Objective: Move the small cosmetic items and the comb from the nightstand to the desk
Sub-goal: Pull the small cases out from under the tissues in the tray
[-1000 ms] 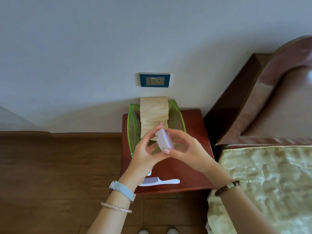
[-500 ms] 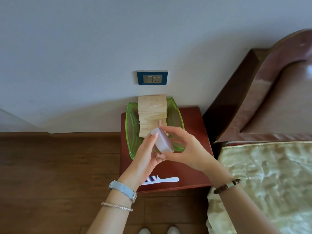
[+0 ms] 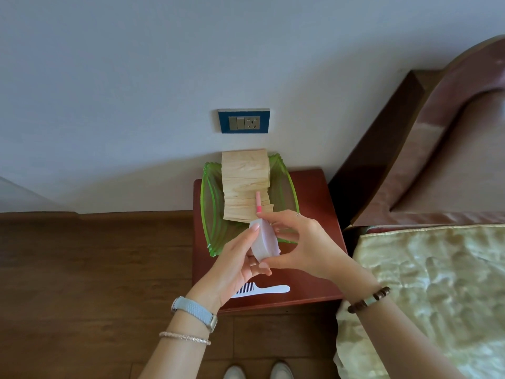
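Observation:
A round pale lilac cosmetic compact (image 3: 264, 239) stands on edge between both hands above the red-brown nightstand (image 3: 311, 198). My left hand (image 3: 235, 265) touches its top edge with a fingertip and cups it from the left. My right hand (image 3: 303, 244) pinches it from the right and also holds a thin pink stick (image 3: 258, 201) that pokes up past the fingers. A white comb (image 3: 263, 290) lies flat near the nightstand's front edge, its teeth partly hidden under my left wrist.
A green glass tray (image 3: 211, 203) at the back of the nightstand carries a stack of tan paper (image 3: 244, 181). A wall socket (image 3: 243, 120) sits above it. The bed with a cream quilt (image 3: 426, 291) and dark headboard (image 3: 437, 138) borders the right; wood floor lies left.
The compact has shifted slightly lower and into my left palm, with both hands still on it. The pink stick now shows more clearly above my right fingers.

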